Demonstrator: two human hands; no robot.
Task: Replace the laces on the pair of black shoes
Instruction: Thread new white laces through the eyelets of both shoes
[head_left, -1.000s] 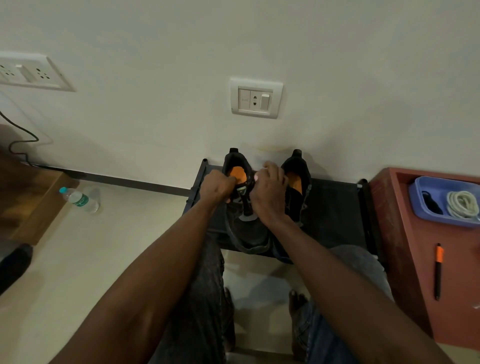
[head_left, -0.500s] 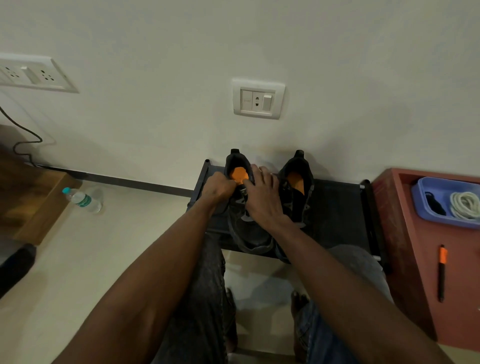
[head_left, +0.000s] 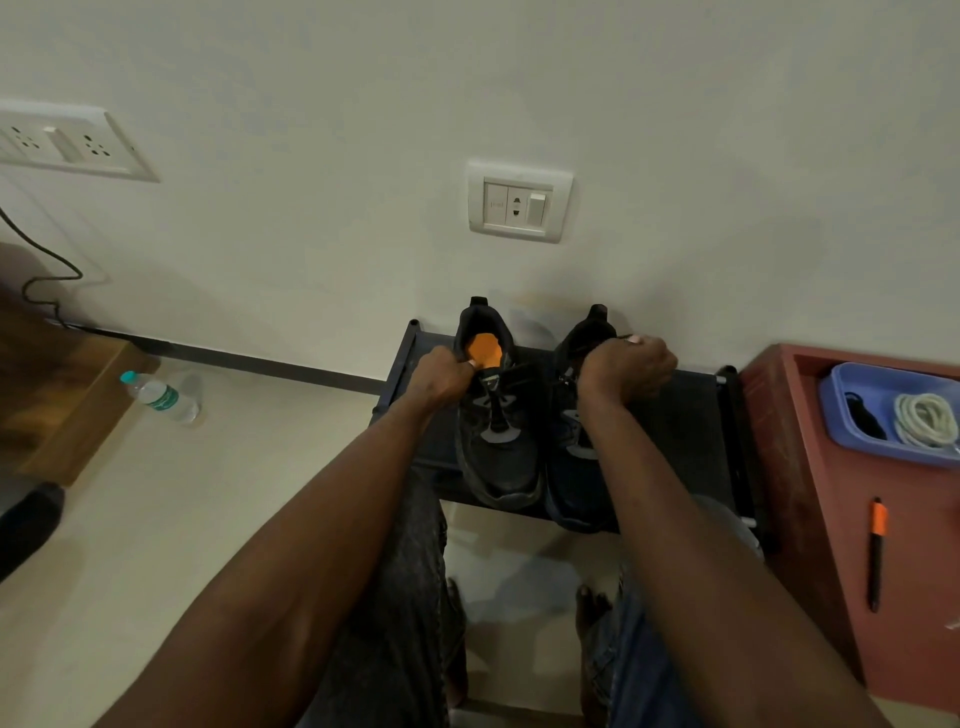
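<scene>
Nearest to me are my knees in grey trousers (head_left: 400, 623) and my bare feet on the pale floor (head_left: 156, 519). In front of them stands a low black rack (head_left: 691, 441), the surface that carries the pair of black shoes, heels to the wall. At my right is a red-brown cabinet (head_left: 831, 545) with an orange and black pen (head_left: 877, 551) and a blue tray (head_left: 841, 410); in the tray lie a coiled white lace (head_left: 924, 418) and something dark. On the floor at left lies a water bottle (head_left: 161, 397).

My left hand (head_left: 441, 376) is curled at the collar of the left shoe (head_left: 498, 441), beside its orange insole (head_left: 483, 351); it seems to pinch something there, but I cannot tell what. My right hand (head_left: 631, 369) is closed over the top of the right shoe (head_left: 576, 467) and pinches a thin dark lace (head_left: 621, 338) near its opening.

Behind, the white wall (head_left: 519, 78) has a switch plate (head_left: 519, 201) above the shoes and a socket panel (head_left: 67, 143) at far left.
</scene>
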